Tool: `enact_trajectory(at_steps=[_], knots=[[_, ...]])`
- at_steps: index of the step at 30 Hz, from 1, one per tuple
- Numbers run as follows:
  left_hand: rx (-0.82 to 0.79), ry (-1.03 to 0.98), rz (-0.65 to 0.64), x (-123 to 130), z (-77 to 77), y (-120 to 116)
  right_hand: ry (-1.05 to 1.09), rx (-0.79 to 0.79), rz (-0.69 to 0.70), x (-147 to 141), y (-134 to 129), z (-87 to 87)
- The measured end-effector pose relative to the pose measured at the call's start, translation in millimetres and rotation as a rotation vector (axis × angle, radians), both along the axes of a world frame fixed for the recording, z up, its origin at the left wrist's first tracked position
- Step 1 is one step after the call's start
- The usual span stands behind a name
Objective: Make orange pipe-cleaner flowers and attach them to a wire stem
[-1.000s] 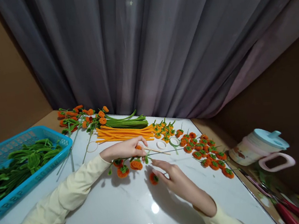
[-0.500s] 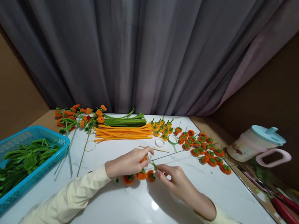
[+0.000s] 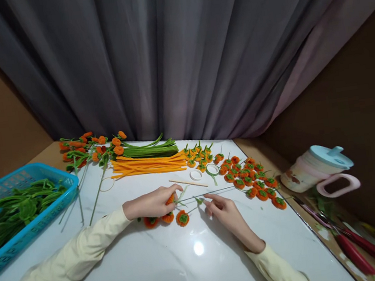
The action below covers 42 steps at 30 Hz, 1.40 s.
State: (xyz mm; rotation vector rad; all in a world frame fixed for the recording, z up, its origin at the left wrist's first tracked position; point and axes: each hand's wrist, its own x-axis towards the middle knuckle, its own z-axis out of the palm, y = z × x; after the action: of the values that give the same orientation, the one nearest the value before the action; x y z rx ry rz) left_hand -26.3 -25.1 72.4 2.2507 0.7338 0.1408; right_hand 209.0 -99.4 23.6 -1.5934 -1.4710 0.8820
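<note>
My left hand (image 3: 156, 203) is closed around an orange fuzzy flower (image 3: 169, 200), which is partly hidden by the fingers. A thin stem sticks out from it to the right. My right hand (image 3: 222, 207) hovers low over the table with its fingers slightly apart and the index finger stretched out. Just left of its fingertips is a small green fuzzy piece (image 3: 198, 200); whether they touch is unclear. Below and between the hands lie an orange flower (image 3: 182, 218) with a green centre and wire stem, and two more orange flowers (image 3: 151, 222) near my left wrist.
Orange flower heads (image 3: 248, 179) and yellow ones (image 3: 199, 155) cluster at right. Orange strips (image 3: 149, 164) and green stems (image 3: 150, 150) lie behind a thin stick (image 3: 188, 183) and tape rolls (image 3: 212, 170). A blue basket (image 3: 72, 183) stands left; a cup (image 3: 315, 167) and red-handled pliers (image 3: 354, 254) are right.
My right hand has moved away from the left one, and its fingers have loosened around the green piece. One orange flower now shows its green centre upward. The view has shifted slightly.
</note>
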Motion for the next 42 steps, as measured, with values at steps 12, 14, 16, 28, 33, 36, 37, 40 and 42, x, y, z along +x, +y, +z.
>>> enact_trajectory(at_steps=[12,14,16,28,33,36,37,40,42], knots=[[-0.079,-0.029,-0.08,2,-2.3,-5,-0.481,0.612,0.222,-15,0,2.0],[-0.073,-0.053,-0.102,2,0.1,-9,-0.509,0.577,0.308,-18,7,2.8],[-0.057,-0.058,-0.105,2,2.3,-12,-0.512,0.52,0.404,-20,16,6.7],[-0.143,-0.144,0.256,-2,6.8,10,-0.967,0.977,0.392,-37,2,37.9],[-0.335,-0.304,0.257,-8,25.9,12,-0.925,0.97,0.374,-40,-3,24.9],[-0.462,-0.319,0.209,-10,31.2,10,-0.817,0.899,0.281,-34,5,19.6],[-0.492,-0.314,0.187,-10,32.1,9,-0.783,0.887,0.257,-32,8,18.9],[-0.498,-0.32,0.149,-10,33.5,5,-0.707,0.873,0.219,-27,13,19.2],[-0.47,-0.35,0.169,-10,33.6,5,-0.671,0.846,0.212,-27,13,20.3]])
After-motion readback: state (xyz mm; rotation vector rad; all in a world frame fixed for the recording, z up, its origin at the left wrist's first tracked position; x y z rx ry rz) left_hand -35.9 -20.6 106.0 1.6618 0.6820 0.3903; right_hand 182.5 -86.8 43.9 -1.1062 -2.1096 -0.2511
